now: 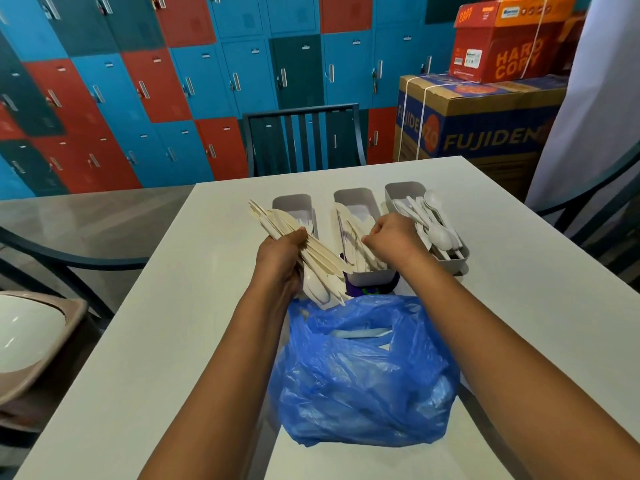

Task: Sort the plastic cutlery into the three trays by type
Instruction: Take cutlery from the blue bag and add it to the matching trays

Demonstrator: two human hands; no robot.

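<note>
Three grey trays stand side by side on the white table (194,306). The left tray (292,206) holds little that I can see. The middle tray (356,202) holds knives. The right tray (450,261) is full of white spoons (436,230). My left hand (280,258) grips a thick bundle of white plastic cutlery (311,251) in front of the left tray. My right hand (391,237) hovers over the middle tray with fingers curled; what it pinches, if anything, is hidden. A blue plastic bag (363,375) with more cutlery inside lies near me.
A dark chair (304,140) stands behind the table's far edge. Stacked cardboard boxes (485,116) sit at the back right. A second table (86,220) adjoins on the left, with a bin lid (31,337) below it. Something purple (370,289) peeks from under the middle tray.
</note>
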